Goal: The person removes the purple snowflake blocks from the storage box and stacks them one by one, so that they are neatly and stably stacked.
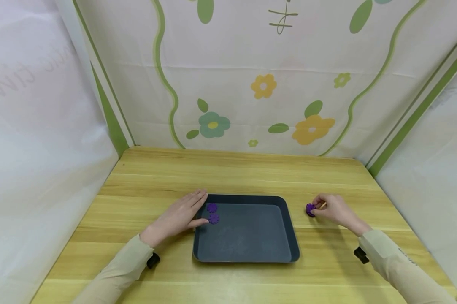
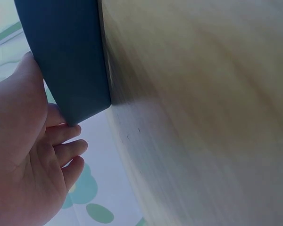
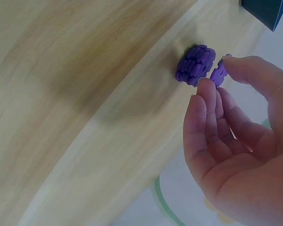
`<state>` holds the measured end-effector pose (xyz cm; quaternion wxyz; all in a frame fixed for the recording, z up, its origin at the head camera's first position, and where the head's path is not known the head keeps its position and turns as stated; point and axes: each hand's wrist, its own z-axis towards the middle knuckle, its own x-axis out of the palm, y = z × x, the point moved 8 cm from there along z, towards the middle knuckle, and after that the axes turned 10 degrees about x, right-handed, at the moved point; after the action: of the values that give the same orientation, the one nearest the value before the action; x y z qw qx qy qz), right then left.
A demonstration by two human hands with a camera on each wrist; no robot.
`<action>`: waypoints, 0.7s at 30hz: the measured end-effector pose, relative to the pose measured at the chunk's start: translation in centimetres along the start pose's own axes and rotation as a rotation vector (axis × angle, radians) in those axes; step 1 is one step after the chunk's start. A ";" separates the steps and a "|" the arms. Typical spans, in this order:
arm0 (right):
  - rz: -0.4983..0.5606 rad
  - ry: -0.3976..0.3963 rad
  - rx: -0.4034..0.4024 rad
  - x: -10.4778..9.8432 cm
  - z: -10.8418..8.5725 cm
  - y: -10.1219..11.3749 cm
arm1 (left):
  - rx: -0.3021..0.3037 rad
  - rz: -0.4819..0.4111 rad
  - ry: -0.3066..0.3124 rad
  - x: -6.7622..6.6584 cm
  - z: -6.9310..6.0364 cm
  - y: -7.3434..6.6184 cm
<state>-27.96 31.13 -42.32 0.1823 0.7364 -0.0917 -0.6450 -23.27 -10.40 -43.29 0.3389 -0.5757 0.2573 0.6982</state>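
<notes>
My left hand (image 1: 178, 216) rests on the upper left corner of a dark grey tray (image 1: 251, 238), its fingers extended along the rim and the thumb reaching inside. Two purple notched discs (image 1: 213, 218) lie flat in the tray near that thumb, one behind the other. Right of the tray, my right hand (image 1: 337, 210) pinches a single purple disc (image 3: 219, 75) between thumb and fingertips. Close beside that disc, a short stack of similar purple discs (image 3: 195, 65) stands on the table. In the left wrist view, the fingers curve about the tray's outer corner.
The wooden table (image 1: 243, 280) runs back to a white cloth wall (image 1: 228, 55) printed with flowers. Similar cloth hangs along the left and right sides. A dark band device (image 1: 361, 255) sits at the right wrist, another (image 1: 152, 260) at the left.
</notes>
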 end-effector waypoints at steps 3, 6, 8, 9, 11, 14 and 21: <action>0.001 0.001 0.004 0.1 0.0 -0.2 | -0.002 -0.003 0.005 0.0 0.0 0.0; 0.002 0.001 0.004 0.1 -0.1 -0.2 | -0.006 -0.012 0.008 0.0 0.0 0.0; 0.000 -0.003 0.002 0.2 -0.1 -0.2 | -0.005 -0.014 0.005 0.0 0.0 0.1; 0.000 -0.005 0.001 0.2 -0.2 -0.2 | -0.004 -0.014 0.003 0.0 0.0 0.1; -0.001 -0.009 0.003 0.2 -0.2 -0.1 | -0.001 -0.010 0.001 0.0 0.0 0.1; 0.000 -0.009 0.009 0.2 -0.2 -0.1 | 0.003 0.000 -0.002 -0.1 0.0 0.0; 0.000 -0.006 0.014 0.3 -0.2 -0.2 | 0.000 0.004 0.005 0.0 0.0 0.0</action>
<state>-27.70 31.25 -42.69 0.1768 0.7358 -0.0968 -0.6465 -23.26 -10.39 -43.27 0.3368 -0.5768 0.2594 0.6976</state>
